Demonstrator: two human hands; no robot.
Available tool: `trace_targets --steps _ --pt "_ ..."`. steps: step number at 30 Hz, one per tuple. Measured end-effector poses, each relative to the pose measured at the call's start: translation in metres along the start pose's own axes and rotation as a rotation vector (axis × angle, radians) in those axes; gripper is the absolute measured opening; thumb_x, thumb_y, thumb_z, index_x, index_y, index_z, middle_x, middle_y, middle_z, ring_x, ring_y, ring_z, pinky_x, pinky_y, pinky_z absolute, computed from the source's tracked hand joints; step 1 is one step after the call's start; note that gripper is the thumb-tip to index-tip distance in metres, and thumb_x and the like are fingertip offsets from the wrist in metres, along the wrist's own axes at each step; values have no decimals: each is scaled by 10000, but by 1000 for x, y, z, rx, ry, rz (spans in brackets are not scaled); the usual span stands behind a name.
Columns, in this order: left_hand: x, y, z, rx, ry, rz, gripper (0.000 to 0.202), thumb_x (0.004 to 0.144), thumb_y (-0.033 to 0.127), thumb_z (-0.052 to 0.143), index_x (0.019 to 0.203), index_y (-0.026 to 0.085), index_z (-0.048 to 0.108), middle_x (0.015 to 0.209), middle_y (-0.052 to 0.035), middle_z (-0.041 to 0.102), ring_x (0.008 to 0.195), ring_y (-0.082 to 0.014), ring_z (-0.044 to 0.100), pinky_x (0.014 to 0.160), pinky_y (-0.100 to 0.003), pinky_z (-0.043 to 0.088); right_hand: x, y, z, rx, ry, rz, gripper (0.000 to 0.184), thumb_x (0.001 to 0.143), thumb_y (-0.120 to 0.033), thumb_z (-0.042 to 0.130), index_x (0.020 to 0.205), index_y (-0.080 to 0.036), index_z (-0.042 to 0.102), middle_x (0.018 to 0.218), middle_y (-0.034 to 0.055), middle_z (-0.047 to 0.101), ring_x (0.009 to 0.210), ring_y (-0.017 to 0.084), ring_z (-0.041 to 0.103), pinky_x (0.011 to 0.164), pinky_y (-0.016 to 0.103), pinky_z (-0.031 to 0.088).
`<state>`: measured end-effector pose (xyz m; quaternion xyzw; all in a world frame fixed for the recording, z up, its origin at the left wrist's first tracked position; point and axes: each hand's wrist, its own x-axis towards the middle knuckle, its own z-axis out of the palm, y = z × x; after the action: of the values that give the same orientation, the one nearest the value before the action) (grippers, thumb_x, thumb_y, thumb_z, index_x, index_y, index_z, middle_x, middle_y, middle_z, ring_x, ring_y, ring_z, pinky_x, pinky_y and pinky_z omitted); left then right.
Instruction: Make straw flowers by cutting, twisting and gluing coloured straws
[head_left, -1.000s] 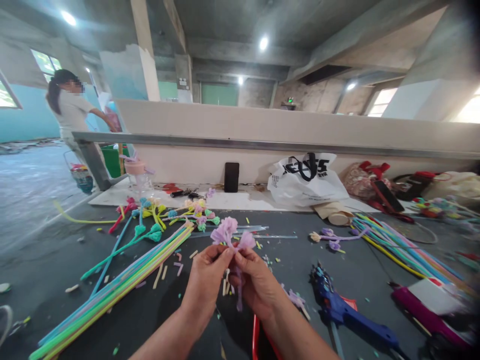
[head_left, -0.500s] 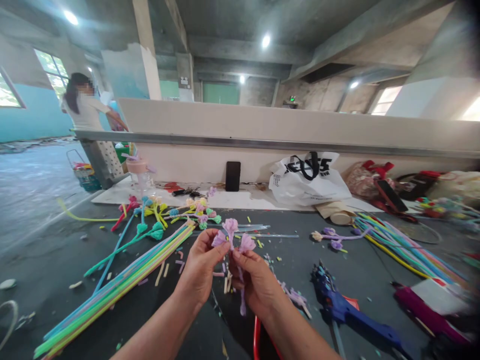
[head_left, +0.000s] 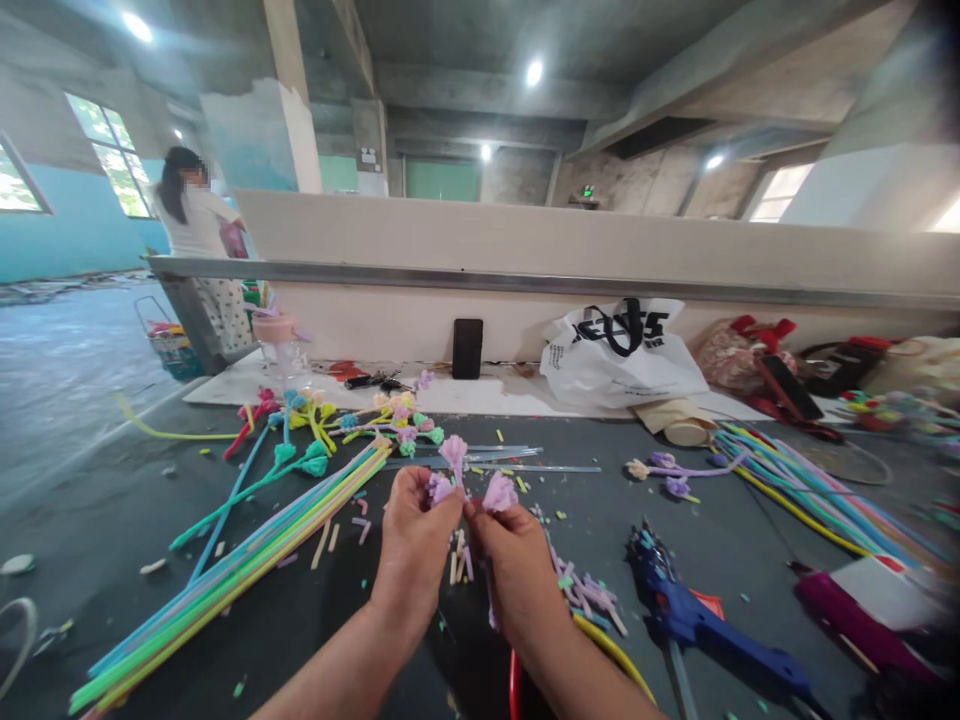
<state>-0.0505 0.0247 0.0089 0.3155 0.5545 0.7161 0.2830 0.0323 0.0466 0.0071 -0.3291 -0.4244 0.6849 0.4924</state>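
Moved: compared with a second ago, the co-worker (head_left: 196, 225) on the left is further right, and the right hand (head_left: 521, 565) is rolled so its back hides more of the lilac stem
Table: big dark worktop (head_left: 319, 625), kinda messy, with a pale partition (head_left: 525, 235) along the far side
Tubes: one long pastel bundle (head_left: 247, 562) slants across the left side, another bundle (head_left: 817, 490) lies over on the right
Bag: white one with black lettering (head_left: 622, 365), slumped against the partition
Stem pile: colourful fuzzy stems with little heads (head_left: 397, 412), heaped at the top end of the left bundle
Glue gun: blue (head_left: 697, 620), lying to the right of the right forearm
Hands: left hand (head_left: 416, 545) pinches the left side of the flower, right hand grips by the right bloom, fingertips partly hidden tbh
Lilac flower: three-headed (head_left: 454, 458), held up between both hands above the table, one head upright in the middle
Phone: black (head_left: 467, 349), propped upright against the partition
Scraps: short lilac bits (head_left: 592, 595) just beside the right forearm
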Motion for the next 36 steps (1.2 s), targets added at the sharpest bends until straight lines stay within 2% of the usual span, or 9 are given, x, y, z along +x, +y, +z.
trace_targets --steps 2,5,10,14,20,25,28,32,36 --pt "-3 -4 2 5 34 1 201 678 255 600 802 181 460 695 40 518 612 -93 509 601 -215 408 1 2 0 -81 12 -61 174 636 -308 688 706 -158 635 548 -37 548 497 94 416 487 217 302" --pt "-8 -5 4 -8 31 2 193 683 266 606 799 182 475 708 35 538 635 -99 523 620 -220 417 1 2 2 -46 24 -63 181 653 -333 665 711 -165 629 575 -26 566 527 110 453 507 224 328" --pt "-6 3 2 -94 -79 21 278 671 242 630 900 176 486 773 11 560 687 -108 535 669 -232 427 1 -1 0 96 23 35 228 613 -337 705 624 -162 559 451 -74 446 397 58 328 407 199 228" --pt "2 10 -4 -118 -152 47 299 691 226 612 960 183 487 823 2 565 715 -103 523 689 -227 420 -2 -4 -1 56 10 77 265 601 -367 711 622 -154 555 410 -81 425 367 54 323 393 197 213" --pt "1 11 -5 17 -146 66 189 688 201 585 861 181 510 737 26 541 636 -94 489 611 -204 400 -3 -3 1 115 12 65 267 576 -340 734 614 -149 551 440 -80 430 394 46 325 401 188 217" --pt "-1 8 -3 51 -139 77 147 705 218 578 832 189 511 744 31 545 659 -97 499 631 -204 402 -2 -1 -1 112 27 57 247 581 -326 735 655 -146 584 457 -71 448 403 54 342 411 195 243" --pt "1 12 -4 23 -197 91 207 704 236 598 893 187 529 794 12 571 705 -111 525 675 -222 413 2 0 -6 40 18 -55 224 615 -320 719 689 -140 609 503 -54 490 441 65 384 442 202 295" --pt "2 23 -6 -66 -216 97 406 679 258 645 1055 196 503 1039 -59 563 861 -156 545 783 -277 413 8 0 -13 -43 30 -246 222 671 -339 685 770 -154 612 510 -57 494 455 76 413 463 212 335" --pt "-5 32 -6 -87 -267 149 367 708 253 626 1053 212 504 1075 -58 538 941 -169 507 825 -291 394 13 -3 -19 -63 52 -340 230 691 -350 671 811 -166 603 532 -52 502 474 83 429 478 219 350"
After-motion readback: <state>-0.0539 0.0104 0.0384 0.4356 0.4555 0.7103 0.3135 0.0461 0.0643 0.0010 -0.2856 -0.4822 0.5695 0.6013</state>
